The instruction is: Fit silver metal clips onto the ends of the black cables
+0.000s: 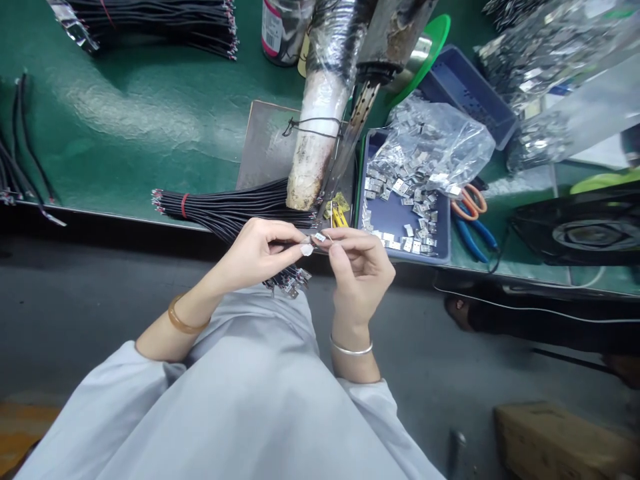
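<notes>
Fingertips of both hands meet over the bench's front edge at a small metal connector (319, 237). My left hand (265, 252) pinches it from the left, thumb against forefinger. From the right, my right hand (364, 263) closes thumb and forefinger at its other end, the remaining fingers curled. Whether a wire is also between the fingers is too small to tell. Just beyond the hands lies a bundle of black cables (225, 208) with a red tie. Below my left hand, cable ends with metal connectors (290, 281) rest by my lap.
A soldering iron (363, 110) and a wrapped white tube (317, 133) hang down over a grey plate (265, 143). To the right, a blue tray (395, 223) holds loose connectors beside pliers (473, 220) and a black fan (575, 230). More black cables (165, 23) lie at back left.
</notes>
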`<state>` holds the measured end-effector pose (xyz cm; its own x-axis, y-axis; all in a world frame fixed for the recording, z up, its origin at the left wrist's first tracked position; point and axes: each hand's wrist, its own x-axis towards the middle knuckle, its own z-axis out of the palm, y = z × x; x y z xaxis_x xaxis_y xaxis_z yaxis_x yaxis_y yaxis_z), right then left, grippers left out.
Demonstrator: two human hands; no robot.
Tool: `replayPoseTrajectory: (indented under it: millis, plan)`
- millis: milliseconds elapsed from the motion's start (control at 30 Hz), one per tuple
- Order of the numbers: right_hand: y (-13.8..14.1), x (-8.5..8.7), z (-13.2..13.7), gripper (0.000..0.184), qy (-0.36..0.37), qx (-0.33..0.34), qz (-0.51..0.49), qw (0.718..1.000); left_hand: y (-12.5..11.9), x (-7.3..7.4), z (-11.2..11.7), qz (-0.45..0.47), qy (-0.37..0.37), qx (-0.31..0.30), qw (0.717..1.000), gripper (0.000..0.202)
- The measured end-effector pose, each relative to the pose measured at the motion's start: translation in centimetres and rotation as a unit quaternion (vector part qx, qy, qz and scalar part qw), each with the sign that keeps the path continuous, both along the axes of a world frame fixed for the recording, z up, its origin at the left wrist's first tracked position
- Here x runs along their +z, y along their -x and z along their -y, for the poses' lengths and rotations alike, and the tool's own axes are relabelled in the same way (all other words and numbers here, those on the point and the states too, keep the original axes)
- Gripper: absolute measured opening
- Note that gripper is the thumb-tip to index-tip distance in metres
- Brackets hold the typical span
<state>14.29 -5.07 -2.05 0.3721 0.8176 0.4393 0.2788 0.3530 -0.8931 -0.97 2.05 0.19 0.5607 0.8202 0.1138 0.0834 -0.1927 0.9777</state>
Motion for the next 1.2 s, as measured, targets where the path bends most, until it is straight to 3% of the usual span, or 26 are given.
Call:
replayPoseTrajectory:
  millis: [100, 267, 400, 600, 767, 1000, 1200]
  plan:
    - [0.08, -0.04, -0.05, 0.005, -0.001, -0.008, -0.005, 1.000, -0.08, -0.04, 0.04, 0.001, 0.011, 0.009, 1.000, 0.014]
    - [0.28, -0.62, 0.29, 0.004, -0.070, -0.080, 0.029, 0.994, -0.22, -0.20, 0.13, 0.016, 0.034, 0.031, 0.999, 0.015]
    - [0.39, -0.82, 0.52, 0.008, -0.074, -0.059, 0.061, 0.994, -0.12, -0.23, 0.10, 0.015, 0.034, 0.031, 0.999, 0.015]
    - [0.05, -0.23, -0.08, 0.008, 0.009, -0.004, -0.001, 1.000, 0.10, -0.07, 0.00, -0.002, 0.015, 0.007, 1.000, 0.016]
    - [-0.03, -0.30, -0.05, 0.008, -0.027, -0.070, -0.017, 0.997, -0.01, -0.14, 0.12, -0.007, 0.022, 0.025, 0.999, 0.014]
    - [0.26, -0.62, 0.30, 0.007, -0.007, -0.048, 0.014, 0.999, -0.23, -0.42, 0.32, -0.017, 0.000, 0.046, 0.999, 0.016]
    - [0.33, -0.88, 0.59, 0.004, -0.032, -0.054, 0.046, 0.997, -0.28, -0.47, 0.35, -0.015, -0.009, 0.050, 0.999, 0.016]
